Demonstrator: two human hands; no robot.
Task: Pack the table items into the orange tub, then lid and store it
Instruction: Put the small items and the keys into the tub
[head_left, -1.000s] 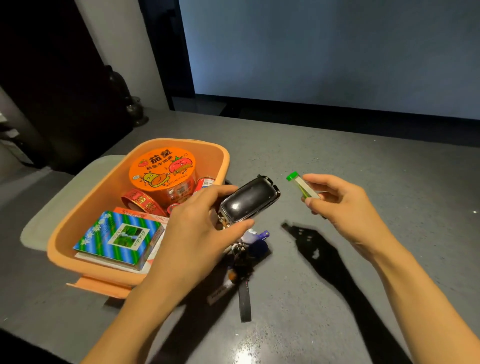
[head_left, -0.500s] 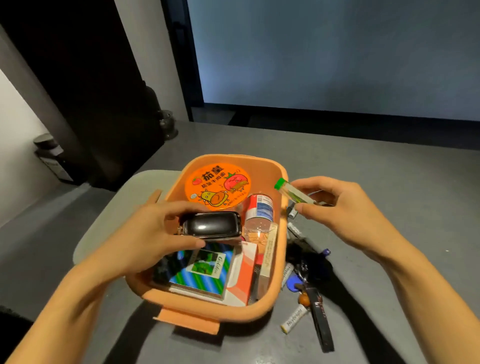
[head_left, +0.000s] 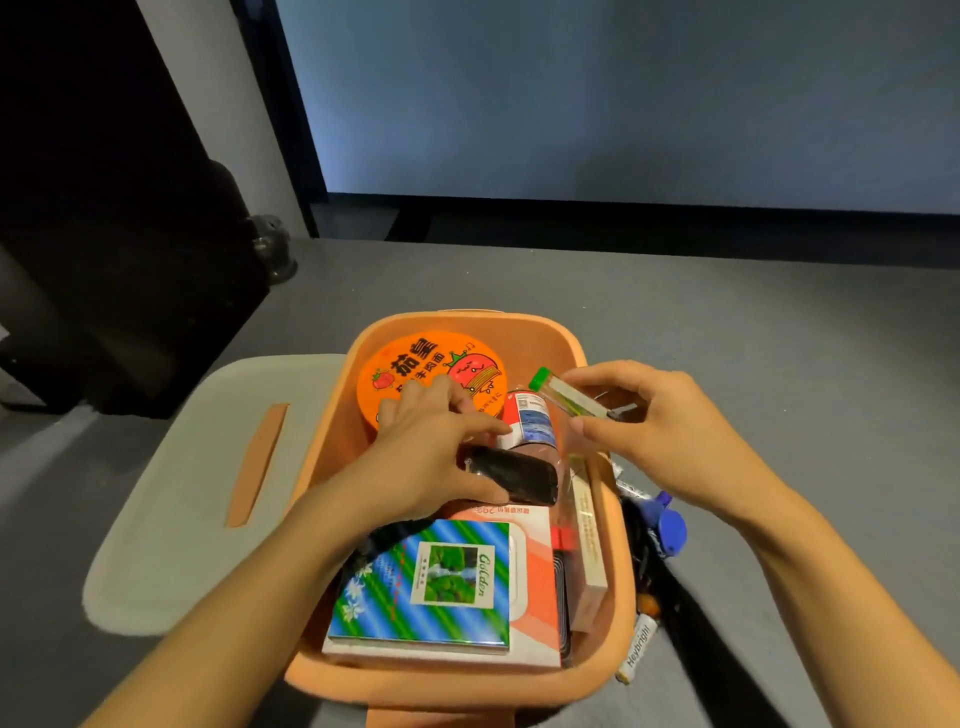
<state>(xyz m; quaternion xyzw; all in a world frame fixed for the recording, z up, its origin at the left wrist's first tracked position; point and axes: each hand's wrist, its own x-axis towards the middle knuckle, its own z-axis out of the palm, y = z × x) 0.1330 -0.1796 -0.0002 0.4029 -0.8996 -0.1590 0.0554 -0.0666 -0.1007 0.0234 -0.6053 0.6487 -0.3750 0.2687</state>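
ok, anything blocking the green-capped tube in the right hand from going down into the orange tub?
Partly. The right hand holds the green-capped tube over the orange tub. Directly below sit a bottle and the left hand placing a black case; no bare floor shows.

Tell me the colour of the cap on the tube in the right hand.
Green cap, head view.

Grey screen (head_left: 623, 93) behind; dark round object (head_left: 272, 244) far-left.
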